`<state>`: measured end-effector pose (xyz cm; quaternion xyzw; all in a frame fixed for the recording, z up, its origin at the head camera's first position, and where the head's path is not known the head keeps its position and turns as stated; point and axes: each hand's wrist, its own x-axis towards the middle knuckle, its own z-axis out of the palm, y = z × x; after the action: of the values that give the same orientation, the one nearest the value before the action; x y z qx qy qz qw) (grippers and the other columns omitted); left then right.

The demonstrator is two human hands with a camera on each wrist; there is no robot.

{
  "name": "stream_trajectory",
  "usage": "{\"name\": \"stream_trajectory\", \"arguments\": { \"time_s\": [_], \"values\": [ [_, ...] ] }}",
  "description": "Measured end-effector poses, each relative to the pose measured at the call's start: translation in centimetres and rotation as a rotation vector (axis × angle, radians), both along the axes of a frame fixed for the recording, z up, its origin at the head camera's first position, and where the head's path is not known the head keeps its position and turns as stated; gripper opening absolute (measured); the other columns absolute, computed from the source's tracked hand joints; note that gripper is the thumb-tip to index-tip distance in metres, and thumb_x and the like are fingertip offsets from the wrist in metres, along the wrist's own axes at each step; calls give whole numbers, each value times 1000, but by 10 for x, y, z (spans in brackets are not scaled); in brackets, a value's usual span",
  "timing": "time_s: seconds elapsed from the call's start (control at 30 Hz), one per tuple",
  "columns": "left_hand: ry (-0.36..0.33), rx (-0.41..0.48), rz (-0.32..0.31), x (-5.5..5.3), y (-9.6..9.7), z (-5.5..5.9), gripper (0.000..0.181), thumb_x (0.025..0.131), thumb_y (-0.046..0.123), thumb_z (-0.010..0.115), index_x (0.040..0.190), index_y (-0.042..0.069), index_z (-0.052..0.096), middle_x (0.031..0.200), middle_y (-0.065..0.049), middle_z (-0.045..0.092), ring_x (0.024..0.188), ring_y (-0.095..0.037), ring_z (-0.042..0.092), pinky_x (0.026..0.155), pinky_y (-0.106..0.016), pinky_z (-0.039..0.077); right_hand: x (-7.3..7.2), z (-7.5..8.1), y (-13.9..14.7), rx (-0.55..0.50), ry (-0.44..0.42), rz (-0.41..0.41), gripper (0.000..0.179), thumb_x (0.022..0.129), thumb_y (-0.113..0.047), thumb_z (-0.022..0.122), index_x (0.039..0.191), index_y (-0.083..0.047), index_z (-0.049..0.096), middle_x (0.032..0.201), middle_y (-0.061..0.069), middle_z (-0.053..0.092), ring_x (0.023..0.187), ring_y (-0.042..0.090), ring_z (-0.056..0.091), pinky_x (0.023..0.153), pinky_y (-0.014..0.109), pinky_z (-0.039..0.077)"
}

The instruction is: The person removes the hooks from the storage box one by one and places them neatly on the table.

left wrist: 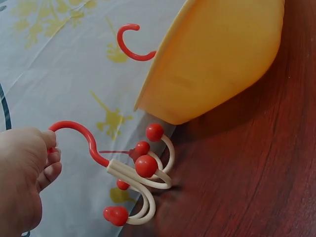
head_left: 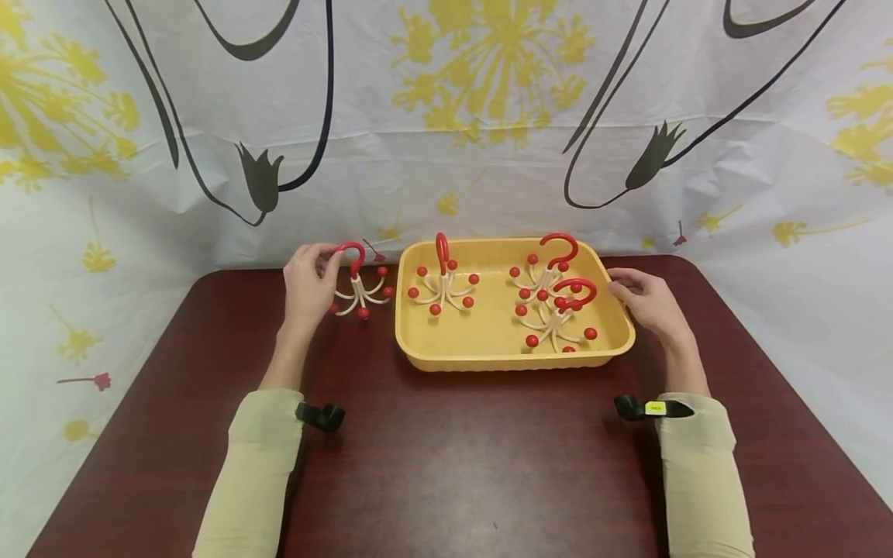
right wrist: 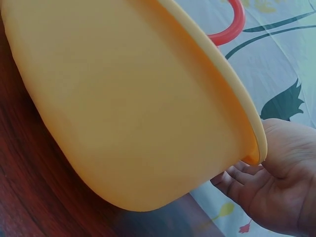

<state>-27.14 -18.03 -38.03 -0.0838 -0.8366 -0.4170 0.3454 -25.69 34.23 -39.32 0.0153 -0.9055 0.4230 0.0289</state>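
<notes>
My left hand pinches the tip of a red hook on a hanger with curved cream arms ending in red balls. This hanger is left of a yellow plastic tub, its arms low over the dark table. In the left wrist view, thumb and fingers meet at the end of the red hook. My right hand grips the tub's right rim, with fingers under the lip in the right wrist view; the thumb is hidden there. Inside the tub, one similar hanger stands at the left.
Two more hangers, one behind and one in front, stand close together at the tub's right end, their arms overlapping in view. A patterned white sheet hangs behind the dark red-brown table. Black bands circle both sleeves.
</notes>
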Motion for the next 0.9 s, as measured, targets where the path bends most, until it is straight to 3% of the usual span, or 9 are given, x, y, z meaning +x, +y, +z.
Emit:
{"name": "stream_trajectory", "arguments": {
  "time_s": [0.23,0.43,0.6,0.9],
  "values": [
    [-11,-11,-19,2,-1,2,14,94,4,70,102,-7,73,90,-20,63,78,-30,63,67,-22,41,0,1,0,3,6,6,47,105,-27,56,139,5,54,120,28,61,89,13,63,68,14,51],
    [-28,-7,-25,4,-3,2,17,96,6,67,106,-7,72,93,-21,63,80,-30,64,67,-16,40,0,0,0,17,12,3,46,105,-27,56,139,3,54,119,26,62,86,9,61,67,16,51],
    [12,23,-38,7,-3,7,17,97,5,67,107,-8,71,96,-22,64,78,-30,64,66,-13,40,1,-1,1,20,23,8,47,105,-28,56,138,4,55,118,27,62,86,7,61,67,16,51],
    [66,44,-60,11,6,18,16,95,6,68,105,-6,72,95,-20,64,78,-26,60,68,-19,44,-1,-1,1,21,26,0,46,104,-28,57,138,4,55,118,26,62,85,6,60,67,15,51]
  ]
}}
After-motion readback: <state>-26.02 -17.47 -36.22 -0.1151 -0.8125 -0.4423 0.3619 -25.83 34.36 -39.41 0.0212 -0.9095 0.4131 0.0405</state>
